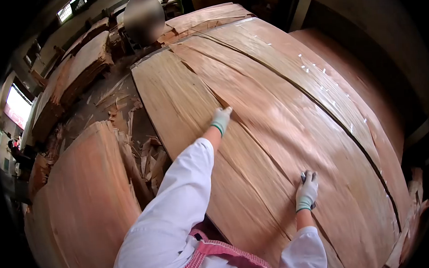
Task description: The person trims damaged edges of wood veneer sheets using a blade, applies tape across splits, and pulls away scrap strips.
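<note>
Broad, thin wood veneer sheets [276, 121] lie side by side over a large table-like surface, the middle one pinkish and slightly wavy. My left hand [221, 118], in a white glove with a green cuff, reaches forward with its fingers closed on the raised edge of the pinkish veneer sheet, where it meets a tan veneer sheet [175, 102]. Lower and to the right, my right hand [307, 192], gloved alike, is closed around a small dark hand tool [303, 177]. Only the tool's ends show, so its kind is unclear. The hand is over the pinkish sheet, close to the seam.
Small white pieces [321, 88] dot the sheets at the right, beside a long dark gap [328, 113]. Stacked veneer [83, 187] stands at the left, with torn scraps [153, 160] between it and the work surface. Another person [144, 19] is at the far end.
</note>
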The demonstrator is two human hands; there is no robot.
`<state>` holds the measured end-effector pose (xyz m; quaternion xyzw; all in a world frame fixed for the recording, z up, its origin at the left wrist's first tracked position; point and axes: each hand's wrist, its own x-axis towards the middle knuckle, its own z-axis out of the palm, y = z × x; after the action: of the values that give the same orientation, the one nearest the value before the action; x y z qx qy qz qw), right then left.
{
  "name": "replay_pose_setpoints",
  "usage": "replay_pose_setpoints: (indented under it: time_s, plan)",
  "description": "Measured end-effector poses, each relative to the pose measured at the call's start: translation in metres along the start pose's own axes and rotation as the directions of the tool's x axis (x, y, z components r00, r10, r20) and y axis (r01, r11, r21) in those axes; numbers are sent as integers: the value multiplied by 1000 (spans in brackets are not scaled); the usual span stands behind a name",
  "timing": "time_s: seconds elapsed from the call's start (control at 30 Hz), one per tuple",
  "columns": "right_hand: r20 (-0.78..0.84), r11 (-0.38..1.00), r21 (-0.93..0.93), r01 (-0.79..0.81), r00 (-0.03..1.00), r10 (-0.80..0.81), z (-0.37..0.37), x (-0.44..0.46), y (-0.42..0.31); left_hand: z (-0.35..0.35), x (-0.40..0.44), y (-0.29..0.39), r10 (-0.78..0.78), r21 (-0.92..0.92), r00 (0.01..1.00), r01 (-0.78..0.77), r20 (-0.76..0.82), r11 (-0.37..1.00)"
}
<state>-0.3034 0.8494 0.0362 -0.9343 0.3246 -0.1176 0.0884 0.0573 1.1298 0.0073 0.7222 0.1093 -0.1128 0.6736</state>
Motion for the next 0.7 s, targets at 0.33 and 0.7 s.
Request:
replay_pose_setpoints:
  time_s: [0.33, 0.7]
  plan:
    - [24, 996, -86, -20, 999, 23, 3, 11, -19, -30, 192, 82, 117, 100, 952, -92, -282, 991]
    - [78, 988, -132, -73, 993, 84, 6, 17, -30, -39, 216, 199, 494, 207, 865, -502, 91, 840]
